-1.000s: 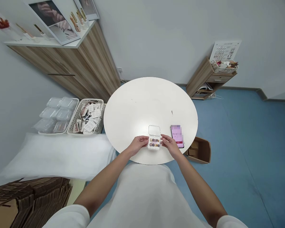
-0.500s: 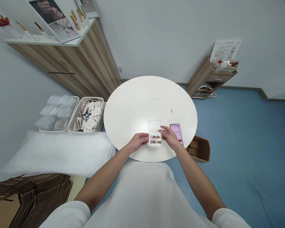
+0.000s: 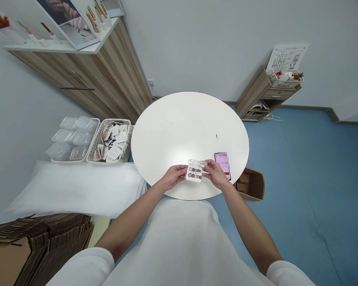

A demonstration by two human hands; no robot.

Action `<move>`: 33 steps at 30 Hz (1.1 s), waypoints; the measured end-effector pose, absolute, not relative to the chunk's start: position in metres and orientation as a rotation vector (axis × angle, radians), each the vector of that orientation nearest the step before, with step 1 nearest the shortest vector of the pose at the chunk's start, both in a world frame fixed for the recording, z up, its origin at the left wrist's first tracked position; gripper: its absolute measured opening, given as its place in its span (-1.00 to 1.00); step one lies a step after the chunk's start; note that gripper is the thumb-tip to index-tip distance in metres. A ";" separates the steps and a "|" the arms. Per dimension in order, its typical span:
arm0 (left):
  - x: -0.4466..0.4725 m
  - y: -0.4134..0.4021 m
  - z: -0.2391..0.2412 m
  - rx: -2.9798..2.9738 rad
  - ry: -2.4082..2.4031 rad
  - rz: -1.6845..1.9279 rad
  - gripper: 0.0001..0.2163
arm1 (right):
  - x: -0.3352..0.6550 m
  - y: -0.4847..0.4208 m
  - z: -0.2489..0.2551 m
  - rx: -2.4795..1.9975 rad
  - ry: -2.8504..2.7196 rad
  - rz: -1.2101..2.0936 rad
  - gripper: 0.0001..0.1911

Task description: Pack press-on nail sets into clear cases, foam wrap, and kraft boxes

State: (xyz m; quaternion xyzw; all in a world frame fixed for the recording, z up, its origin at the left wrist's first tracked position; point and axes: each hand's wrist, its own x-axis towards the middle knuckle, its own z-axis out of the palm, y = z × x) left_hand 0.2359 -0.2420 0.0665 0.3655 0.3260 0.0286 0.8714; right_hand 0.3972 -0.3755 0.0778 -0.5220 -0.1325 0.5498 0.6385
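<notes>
Between my hands is a small clear plastic case (image 3: 193, 173) with a white insert carrying two rows of round, multicoloured pieces, perhaps press-on nails; they are too small to be sure. Its hinged clear lid (image 3: 197, 162) stands part-way up on the far side. My left hand (image 3: 174, 176) pinches the case's left edge between thumb and fingers. On the other side, my right hand (image 3: 214, 173) grips the right edge, its fingers at the lid's corner. A phone (image 3: 222, 165) with a pink timer screen lies just right of my right hand.
The case is over a white oval table (image 3: 179, 119). To the left are a basket of cards (image 3: 115, 143), a basket of clear boxes (image 3: 77, 137) and white sheets (image 3: 77, 188). An open cardboard box (image 3: 252, 184) stands at the table's right, below its edge.
The lid has swung down from wide open to part-way over the case. My right hand has moved with it, and the case is slightly tilted now.
</notes>
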 end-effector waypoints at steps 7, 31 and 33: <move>0.237 -0.245 0.069 0.691 0.688 0.073 -0.77 | 0.393 -0.379 0.074 -1.181 -0.292 1.214 -0.80; 0.227 -0.254 0.070 1.142 0.796 0.080 -0.53 | 0.368 -0.393 0.070 -1.433 -0.201 1.167 -0.58; 0.227 -0.253 0.068 1.222 0.825 0.066 -0.55 | 0.370 -0.392 0.070 -1.432 -0.199 1.159 -0.57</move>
